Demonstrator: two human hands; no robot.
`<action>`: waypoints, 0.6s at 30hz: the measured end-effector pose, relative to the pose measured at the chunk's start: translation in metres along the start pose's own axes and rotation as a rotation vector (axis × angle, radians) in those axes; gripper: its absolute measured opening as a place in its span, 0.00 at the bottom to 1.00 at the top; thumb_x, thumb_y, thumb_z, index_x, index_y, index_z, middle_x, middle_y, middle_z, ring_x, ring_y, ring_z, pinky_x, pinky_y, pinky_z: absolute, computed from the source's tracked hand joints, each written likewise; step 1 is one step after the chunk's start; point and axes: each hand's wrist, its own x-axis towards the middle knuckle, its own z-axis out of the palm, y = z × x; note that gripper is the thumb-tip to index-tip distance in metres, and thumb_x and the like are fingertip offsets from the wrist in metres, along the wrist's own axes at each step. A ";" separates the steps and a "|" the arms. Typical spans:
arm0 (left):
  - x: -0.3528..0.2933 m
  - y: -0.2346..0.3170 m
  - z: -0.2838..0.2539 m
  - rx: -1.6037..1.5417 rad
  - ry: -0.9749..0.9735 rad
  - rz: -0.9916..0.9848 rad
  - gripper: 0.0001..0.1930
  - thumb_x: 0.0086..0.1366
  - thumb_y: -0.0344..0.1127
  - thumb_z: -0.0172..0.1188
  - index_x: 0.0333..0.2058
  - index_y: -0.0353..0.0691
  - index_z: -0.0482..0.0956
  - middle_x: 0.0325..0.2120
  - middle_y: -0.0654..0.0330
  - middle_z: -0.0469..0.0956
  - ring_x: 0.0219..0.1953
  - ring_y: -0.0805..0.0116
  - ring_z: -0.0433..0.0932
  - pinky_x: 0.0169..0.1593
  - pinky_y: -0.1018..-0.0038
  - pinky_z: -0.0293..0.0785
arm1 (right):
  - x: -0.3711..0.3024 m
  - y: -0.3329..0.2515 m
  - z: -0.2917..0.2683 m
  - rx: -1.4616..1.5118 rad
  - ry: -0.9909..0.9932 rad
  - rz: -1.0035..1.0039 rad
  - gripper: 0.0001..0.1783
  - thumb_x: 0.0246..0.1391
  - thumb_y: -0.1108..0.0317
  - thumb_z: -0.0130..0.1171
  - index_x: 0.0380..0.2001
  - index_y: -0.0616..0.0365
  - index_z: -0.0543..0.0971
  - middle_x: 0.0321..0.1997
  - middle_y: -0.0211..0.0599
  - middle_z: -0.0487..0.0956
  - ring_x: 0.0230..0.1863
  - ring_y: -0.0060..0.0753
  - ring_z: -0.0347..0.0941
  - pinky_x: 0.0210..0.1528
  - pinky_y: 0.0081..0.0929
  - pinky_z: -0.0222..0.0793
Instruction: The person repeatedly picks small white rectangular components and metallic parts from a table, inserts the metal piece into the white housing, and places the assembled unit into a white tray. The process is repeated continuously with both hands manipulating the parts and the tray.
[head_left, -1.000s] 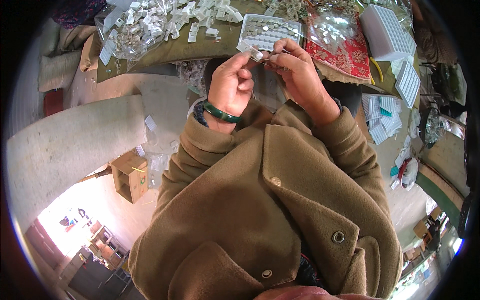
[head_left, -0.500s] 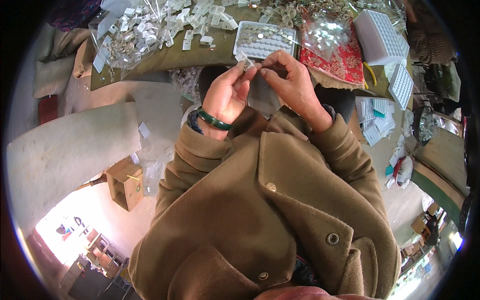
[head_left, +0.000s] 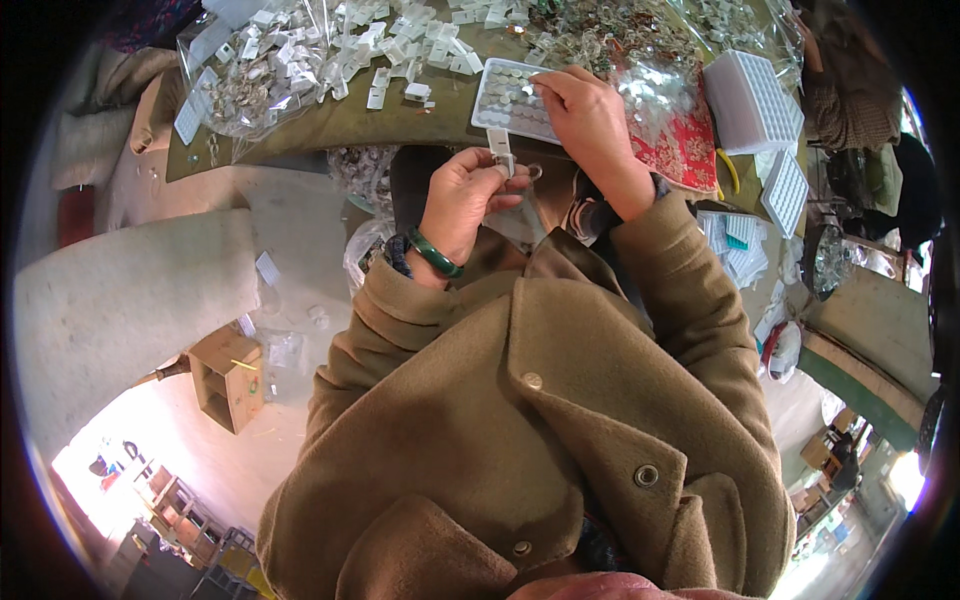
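Between the thumb and fingers of my left hand (head_left: 462, 190) is a small white plastic card (head_left: 499, 142), held upright in front of my lap. A thin, loop-like piece (head_left: 535, 172) sticks out by the fingertips; its kind is too small to make out. A green bangle (head_left: 434, 254) circles that wrist. My right hand (head_left: 592, 115) reaches over the white dimpled tray (head_left: 487, 113), thumb and fingers pinched at its far right part. Several small round shiny pieces (head_left: 505, 84) lie in the tray. Whatever sits in the pinch is hidden.
White cards (head_left: 400, 45) lie heaped at the back left beside a clear plastic bag (head_left: 262, 90). Right of the tray are loose chains (head_left: 610, 35), a red patterned cloth (head_left: 685, 150), stacked white trays (head_left: 750, 100) and yellow-handled pliers (head_left: 729, 170). A cardboard box (head_left: 225, 380) stands on the floor.
My right hand has left the left hand's fingertips and moved forward and right onto the tray. My left hand has lowered slightly, turning the card upright. The view has shifted a little.
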 end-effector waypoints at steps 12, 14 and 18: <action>0.005 0.000 -0.004 -0.040 -0.037 -0.088 0.11 0.66 0.29 0.54 0.46 0.32 0.75 0.39 0.57 0.81 0.40 0.74 0.81 0.41 0.82 0.78 | -0.001 -0.012 0.008 -0.154 -0.138 0.002 0.05 0.53 0.70 0.58 0.34 0.53 0.81 0.34 0.39 0.77 0.33 0.50 0.77 0.33 0.40 0.73; 0.005 0.007 -0.006 -0.053 -0.020 -0.089 0.12 0.67 0.29 0.54 0.47 0.32 0.74 0.40 0.57 0.81 0.41 0.74 0.81 0.42 0.82 0.78 | 0.001 -0.015 0.006 -0.153 -0.165 0.033 0.05 0.53 0.70 0.58 0.33 0.54 0.80 0.34 0.40 0.77 0.34 0.51 0.76 0.34 0.40 0.73; 0.006 0.013 -0.010 -0.132 -0.023 -0.052 0.13 0.68 0.31 0.54 0.48 0.31 0.74 0.41 0.56 0.81 0.43 0.74 0.80 0.43 0.82 0.77 | 0.005 -0.005 0.012 0.029 -0.093 -0.001 0.08 0.51 0.68 0.58 0.36 0.50 0.81 0.32 0.42 0.78 0.33 0.53 0.76 0.34 0.44 0.73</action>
